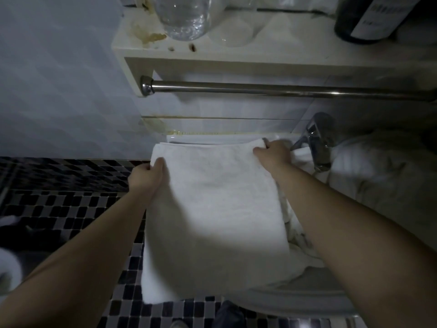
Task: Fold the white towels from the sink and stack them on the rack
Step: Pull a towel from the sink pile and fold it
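A white towel [212, 209] is spread flat in front of me, hanging down over the left side of the sink [307, 301]. My left hand [147, 175] grips its upper left edge, thumb on top. My right hand [274, 153] grips its upper right corner near the tap. More crumpled white towels [369, 176] fill the sink to the right. Above, the metal rack bar [272, 89] runs under a white shelf [236, 52].
A chrome tap [318, 143] stands just right of my right hand. On the shelf are a clear glass [182, 17], a white cup [234, 31] and a dark bottle [371, 20]. Black-and-white mosaic floor [59, 209] lies to the left and below.
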Available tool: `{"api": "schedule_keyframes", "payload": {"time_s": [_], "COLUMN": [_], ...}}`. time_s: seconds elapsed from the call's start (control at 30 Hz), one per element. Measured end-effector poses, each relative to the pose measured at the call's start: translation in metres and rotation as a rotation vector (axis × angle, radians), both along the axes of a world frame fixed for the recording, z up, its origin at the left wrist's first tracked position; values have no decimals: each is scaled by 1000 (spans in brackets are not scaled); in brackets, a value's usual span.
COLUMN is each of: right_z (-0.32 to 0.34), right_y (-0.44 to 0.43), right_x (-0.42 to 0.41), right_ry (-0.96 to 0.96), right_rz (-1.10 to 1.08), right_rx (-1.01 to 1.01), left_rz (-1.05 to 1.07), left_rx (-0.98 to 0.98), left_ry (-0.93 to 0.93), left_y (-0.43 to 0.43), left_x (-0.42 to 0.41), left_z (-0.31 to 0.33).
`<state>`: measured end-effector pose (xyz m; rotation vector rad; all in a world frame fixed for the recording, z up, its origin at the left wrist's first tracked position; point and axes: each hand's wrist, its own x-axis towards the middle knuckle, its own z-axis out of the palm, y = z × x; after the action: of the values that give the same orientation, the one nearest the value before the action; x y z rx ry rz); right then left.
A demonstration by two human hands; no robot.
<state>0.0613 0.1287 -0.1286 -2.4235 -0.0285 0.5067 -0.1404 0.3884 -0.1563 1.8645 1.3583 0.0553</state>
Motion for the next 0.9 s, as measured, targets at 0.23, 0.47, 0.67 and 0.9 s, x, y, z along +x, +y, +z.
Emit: {"api": "schedule_keyframes", "payload": {"time_s": [0.23,0.47,0.67,0.9], "right_z": [16,9,21,42], "right_y": [12,1,-27,-57], "right_x": [1,-18,-54,-106], "right_ry": [-335,-224,-140,-288], "right_rz": [53,45,217,195], "right_rx": [58,-136,-417,-162], "left_rz": [-59,-53,-98,-111], "left_rx": [180,81,-78,-116], "left_ry": [-43,71,113,169], "left_y": [0,-17,-40,-61], "left_x": [7,-10,-39,-78], "left_z": [5,-1,8,11]}}
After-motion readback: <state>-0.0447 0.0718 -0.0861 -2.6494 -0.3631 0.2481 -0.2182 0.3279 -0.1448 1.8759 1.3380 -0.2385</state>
